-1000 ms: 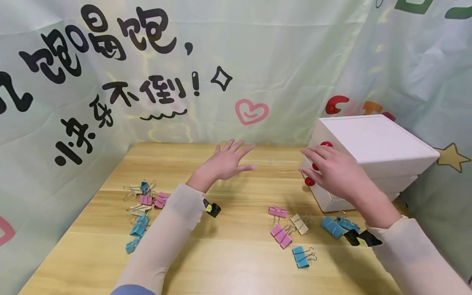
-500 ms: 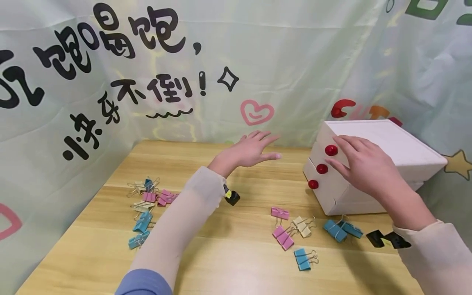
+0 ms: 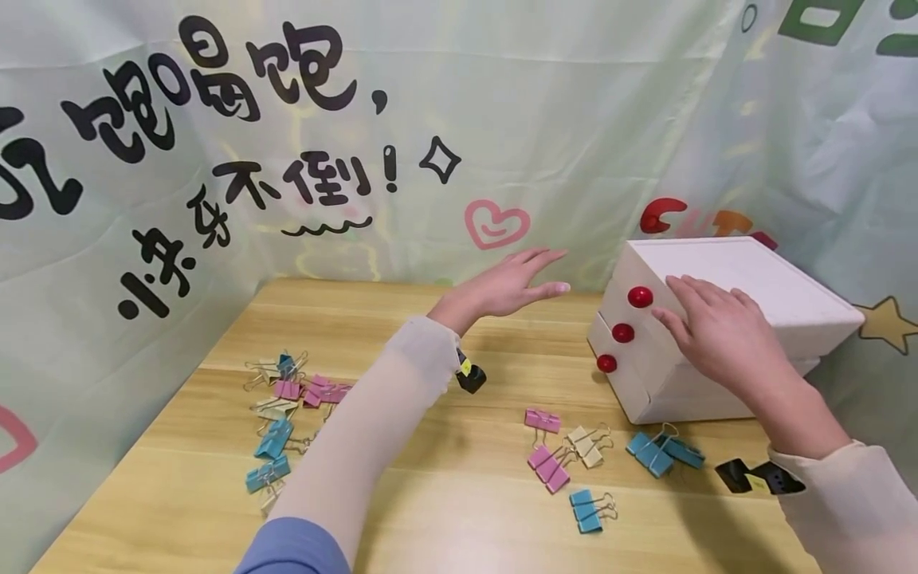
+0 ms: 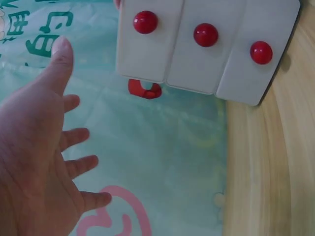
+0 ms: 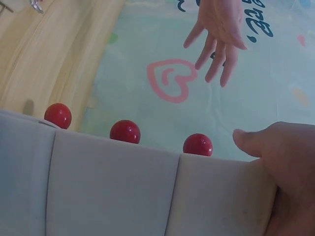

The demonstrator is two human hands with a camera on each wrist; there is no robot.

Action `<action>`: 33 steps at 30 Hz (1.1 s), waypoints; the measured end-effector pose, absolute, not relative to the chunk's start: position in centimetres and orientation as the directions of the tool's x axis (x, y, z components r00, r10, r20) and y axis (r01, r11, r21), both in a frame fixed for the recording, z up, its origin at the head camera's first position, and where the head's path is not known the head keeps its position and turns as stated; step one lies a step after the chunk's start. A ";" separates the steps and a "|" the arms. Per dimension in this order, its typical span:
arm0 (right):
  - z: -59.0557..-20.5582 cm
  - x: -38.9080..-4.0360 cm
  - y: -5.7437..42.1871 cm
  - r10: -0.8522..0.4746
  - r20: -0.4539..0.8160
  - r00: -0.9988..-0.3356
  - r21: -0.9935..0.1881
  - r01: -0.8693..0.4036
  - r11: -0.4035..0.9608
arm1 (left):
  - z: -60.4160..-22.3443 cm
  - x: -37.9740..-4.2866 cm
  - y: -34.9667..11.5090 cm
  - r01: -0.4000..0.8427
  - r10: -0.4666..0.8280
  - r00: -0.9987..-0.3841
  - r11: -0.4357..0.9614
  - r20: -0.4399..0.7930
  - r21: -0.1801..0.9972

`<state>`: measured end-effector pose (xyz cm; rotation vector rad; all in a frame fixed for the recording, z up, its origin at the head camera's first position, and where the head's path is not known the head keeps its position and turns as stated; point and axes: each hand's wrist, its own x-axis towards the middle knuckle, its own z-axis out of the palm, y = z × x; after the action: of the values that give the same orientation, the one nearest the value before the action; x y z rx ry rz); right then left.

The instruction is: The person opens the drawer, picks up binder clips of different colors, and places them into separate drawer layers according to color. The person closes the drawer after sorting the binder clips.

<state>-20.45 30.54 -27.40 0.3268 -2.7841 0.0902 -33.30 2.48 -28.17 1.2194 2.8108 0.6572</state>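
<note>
A white box of three stacked drawers (image 3: 739, 259), each with a round red knob (image 3: 641, 296), stands at the right of the table. My right hand (image 3: 724, 327) lies at its top edge, fingers extended over the lid and the thumb near the top drawer's front, as the right wrist view (image 5: 290, 162) also shows. My left hand (image 3: 498, 287) hovers in the air left of the box, its fingers spread and holding nothing. In the left wrist view the left palm (image 4: 34, 142) faces the drawer fronts (image 4: 197, 64), apart from them.
Pink, cream and blue binder clips lie in front of the box, among them a pink clip (image 3: 549, 468) and a blue clip (image 3: 586, 511). A second group, with a blue clip (image 3: 274, 438), lies at the left. A printed curtain (image 3: 545, 119) hangs behind the wooden table (image 3: 459, 510).
My left hand has moved right, closer to the box. My right hand has shifted right from in front of the knobs to the box's top edge, uncovering the knobs.
</note>
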 end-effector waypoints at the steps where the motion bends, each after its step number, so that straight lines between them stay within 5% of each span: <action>1: -27.4 -20.4 30.6 -0.218 0.339 -0.915 -0.023 -0.239 0.971 | -28.2 -33.3 2.7 0.697 0.698 -0.697 0.604 0.164 0.386; 21: -26.8 -19.8 30.8 -0.279 0.300 -0.912 -0.043 -0.305 0.951 | -26.8 -33.2 7.8 0.747 0.747 -0.643 0.562 0.171 0.355; 33: -26.9 -19.9 30.2 -0.468 0.331 -0.819 -0.059 -0.513 0.856 | -26.6 -33.2 7.9 0.761 0.769 -0.626 0.569 0.127 0.310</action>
<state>-19.87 30.17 -26.87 0.7395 -2.7254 0.2091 -33.24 7.92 -26.62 1.3478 2.7631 0.5298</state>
